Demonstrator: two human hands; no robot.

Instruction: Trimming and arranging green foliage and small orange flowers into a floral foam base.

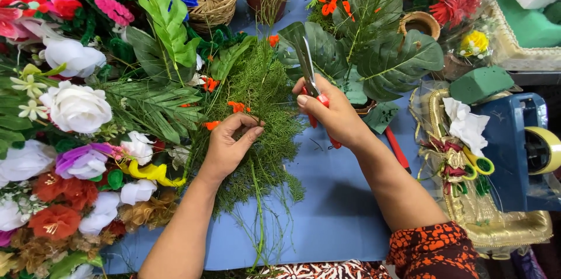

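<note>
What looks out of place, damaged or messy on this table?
Nothing looks damaged or spilled. The table is crowded: loose fern greenery lies spread under the left hand, thin stems trailing toward its near edge. The right hand holds red-handled scissors, blades pointing away. Artificial flowers are piled at left.

Bare blue table point(345, 209) lies open between the forearms — flowers point(76, 109) crowd left of the left hand point(225, 147), tape dispenser point(517, 139) blocks right of the right hand point(333, 118).

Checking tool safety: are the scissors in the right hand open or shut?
Shut, as far as shows: the scissors' blades lie together as one strip pointing up from the right hand, which grips the red handles.
</note>
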